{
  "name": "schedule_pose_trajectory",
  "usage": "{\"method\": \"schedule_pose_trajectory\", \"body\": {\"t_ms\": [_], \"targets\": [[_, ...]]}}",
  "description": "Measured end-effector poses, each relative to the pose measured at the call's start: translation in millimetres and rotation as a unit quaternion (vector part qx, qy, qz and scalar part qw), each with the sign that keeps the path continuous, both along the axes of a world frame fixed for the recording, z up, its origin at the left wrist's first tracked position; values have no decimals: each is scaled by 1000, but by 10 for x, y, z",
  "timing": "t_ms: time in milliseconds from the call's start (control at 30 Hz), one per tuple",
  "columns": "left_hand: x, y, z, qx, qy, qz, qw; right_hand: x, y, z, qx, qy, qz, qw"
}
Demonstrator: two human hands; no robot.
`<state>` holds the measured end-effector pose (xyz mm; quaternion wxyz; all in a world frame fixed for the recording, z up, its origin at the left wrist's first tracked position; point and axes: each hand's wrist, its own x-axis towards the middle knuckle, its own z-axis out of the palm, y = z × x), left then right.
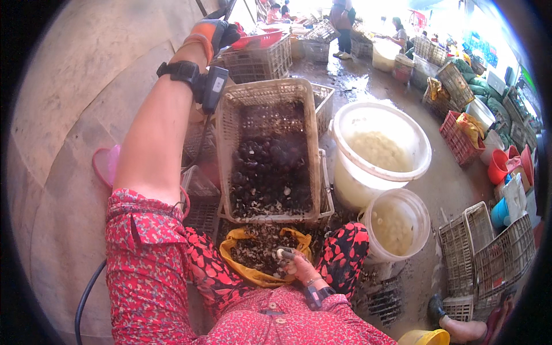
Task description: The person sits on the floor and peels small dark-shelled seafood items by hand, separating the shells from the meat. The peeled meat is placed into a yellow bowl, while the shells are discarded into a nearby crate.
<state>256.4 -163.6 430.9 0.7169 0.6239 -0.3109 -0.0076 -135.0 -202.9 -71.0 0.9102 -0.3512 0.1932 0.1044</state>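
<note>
My left hand [213,36], in an orange and dark glove, is stretched far forward beside a red plastic basket [260,39]. Dark poles or straps cross there, and whether its fingers grip anything is unclear. My right hand [301,268] is curled over a yellow sack [250,276] between my knees, with small pale pieces [290,268] in its fingers. Dark and pale shell bits [254,250] fill the sack's mouth. Just beyond it, a tilted plastic crate [317,172] holds many dark, rounded shellfish [271,172].
On the right stand a large white bucket [379,174] and a smaller clear bucket [424,224], both with pale pieces in cloudy liquid. Stacked crates [258,62] rise ahead. Further right are mesh crates [459,254] and a person's leg [463,330]. Other people are in the background on wet floor [431,185].
</note>
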Motion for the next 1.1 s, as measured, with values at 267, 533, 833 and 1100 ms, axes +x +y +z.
{"method": "schedule_pose_trajectory", "body": {"t_ms": [267, 533, 833, 1100], "targets": [[25, 15, -141, -3, -3, 3, 1000, 10, 72, 252, -18, -3, 2, 1000], [-1188, 7, -2027, -67, 154, -200, 965, 11, -8, 83, 32, -55, -17, 998], [-2391, 703, -3647, 138, 355, -107, 918, 30, 35, -119, -1, 9, -2, 1000], [-2469, 1108, -4088, 107, 214, -99, 966, 52, -39, 8, 108, -33, -73, 991]]}}
